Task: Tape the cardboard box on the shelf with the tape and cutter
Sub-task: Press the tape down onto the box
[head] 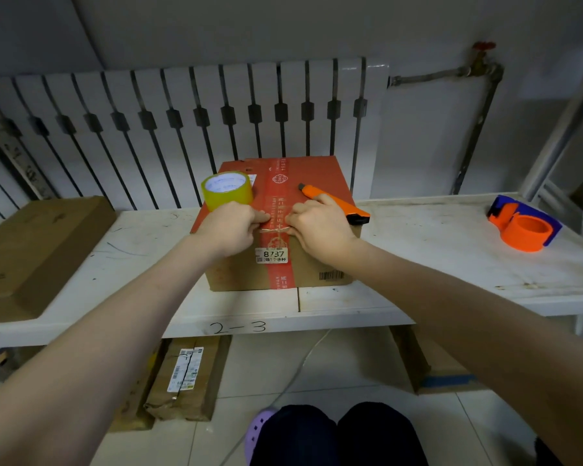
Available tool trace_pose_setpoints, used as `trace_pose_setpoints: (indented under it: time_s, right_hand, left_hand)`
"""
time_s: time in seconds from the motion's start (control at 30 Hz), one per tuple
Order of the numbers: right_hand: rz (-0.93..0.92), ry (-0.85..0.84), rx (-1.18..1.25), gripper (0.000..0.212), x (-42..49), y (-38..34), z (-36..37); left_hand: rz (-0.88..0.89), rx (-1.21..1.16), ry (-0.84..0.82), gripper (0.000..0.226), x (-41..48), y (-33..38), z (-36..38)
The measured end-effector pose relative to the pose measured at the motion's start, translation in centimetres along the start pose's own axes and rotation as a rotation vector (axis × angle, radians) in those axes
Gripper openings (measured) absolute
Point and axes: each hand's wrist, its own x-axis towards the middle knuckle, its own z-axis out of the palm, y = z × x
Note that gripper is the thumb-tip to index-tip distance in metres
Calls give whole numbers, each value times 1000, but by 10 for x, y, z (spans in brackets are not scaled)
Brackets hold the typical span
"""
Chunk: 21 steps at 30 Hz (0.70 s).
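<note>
While both hands (276, 227) press its top, the cardboard box (312, 176) stands closed.

Single head view, looking forward and down, close over shelf (418, 230) front edge.

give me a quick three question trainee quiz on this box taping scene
1. True or false: the tape roll stands on top of the cardboard box.
2. Which hand has the orange cutter in its grip? A) left hand B) right hand C) neither
3. Fill in: the orange and blue tape dispenser lies on the shelf to the box's ____.

Key: 1 true. 2 B, held under the fingers while both hands press at the box's front top edge. 3 right.
</note>
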Motion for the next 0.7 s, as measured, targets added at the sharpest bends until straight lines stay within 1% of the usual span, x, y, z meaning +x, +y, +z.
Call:
trace_pose_setpoints:
  time_s: [0.03,0.07,0.1,0.17,0.2,0.23,0.27,0.37,0.4,0.43,0.5,0.53,0.57,0.6,0.67,0.7]
  right_hand:
    - [1,-11,5,20,3,1,-3]
    - [10,-22,21,19,5,2,-7]
    - [20,-24,41,20,7,2,-11]
    - [28,8,81,23,9,3,-15]
    - [26,31,99,23,8,4,-15]
    - [23,37,114,23,7,4,-15]
    - [22,17,131,23,5,5,-14]
    - [33,-65,149,22,4,5,-14]
    - [39,-80,150,22,6,6,-15]
    - [44,-97,163,22,7,7,-17]
    - [54,-129,224,24,8,8,-19]
    - [79,-135,296,25,7,9,-20]
    - [127,-123,417,25,7,9,-23]
    - [201,-75,576,24,6,10,-26]
    - [386,90,869,24,8,13,-33]
    - [470,162,978,25,10,16,-38]
  left_hand:
    - [-23,-24,-13,39,1,1,-6]
    - [-58,-45,15,37,2,2,-12]
    - [-104,-67,97,35,3,4,-18]
    - [-194,-83,347,32,7,3,-27]
    - [-212,-59,422,32,10,-1,-30]
    - [-225,-15,429,33,15,-6,-31]
    - [-237,30,378,33,20,-11,-31]
    - [-277,56,119,41,29,-20,-25]
    - [-282,50,87,41,30,-22,-22]
    - [-288,28,86,40,30,-22,-21]
    - [-292,-77,136,34,25,-24,-18]
    - [-285,-135,174,29,22,-25,-17]
    - [-274,-191,203,25,19,-24,-16]
    - [-259,-245,221,25,15,-21,-15]
    - [-234,-350,244,34,5,-12,-14]
    - [-216,-409,259,38,0,-7,-14]
